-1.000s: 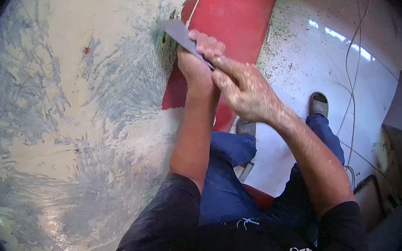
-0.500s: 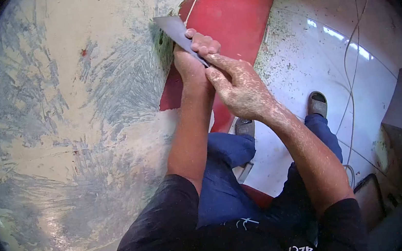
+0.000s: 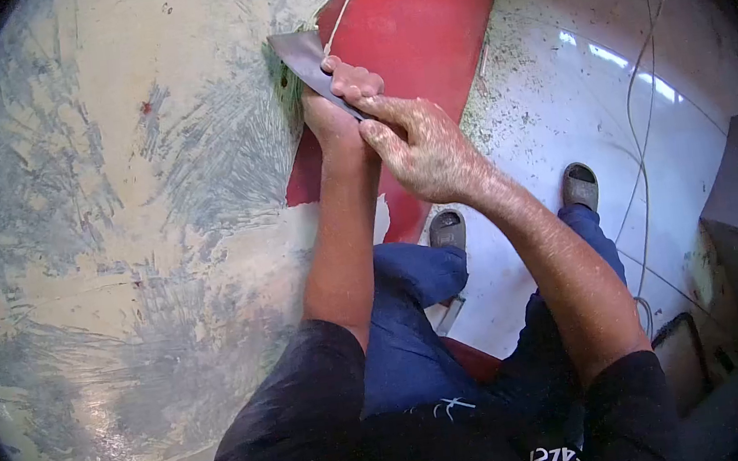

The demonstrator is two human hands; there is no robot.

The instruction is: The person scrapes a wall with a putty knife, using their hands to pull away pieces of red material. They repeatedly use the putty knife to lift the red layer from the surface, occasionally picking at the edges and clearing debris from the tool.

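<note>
A broad grey metal knife blade (image 3: 304, 61) slants across the front of my left hand, its wide end pointing up and left. My right hand (image 3: 418, 144) grips the narrow lower end, thumb and fingers closed; any handle is hidden. Pale specks cover this hand and forearm. My left hand (image 3: 355, 81) is a closed fist behind and beside the blade, its curled fingers showing on the right. What the fist holds is hidden. Green matter (image 3: 285, 79) shows just left of the fist. A thin pale cord (image 3: 344, 12) runs upward from near the fist.
A worn, paint-streaked surface (image 3: 115, 212) spreads on the left, with a red sheet (image 3: 420, 27) beside it. Green crumbs (image 3: 506, 81) litter the white tiled floor (image 3: 523, 241). A cable (image 3: 640, 130) trails on the right. My sandalled feet are below.
Both hands and the blade have shifted slightly left in view, and the red sheet has shifted left too. The grips look the same.
</note>
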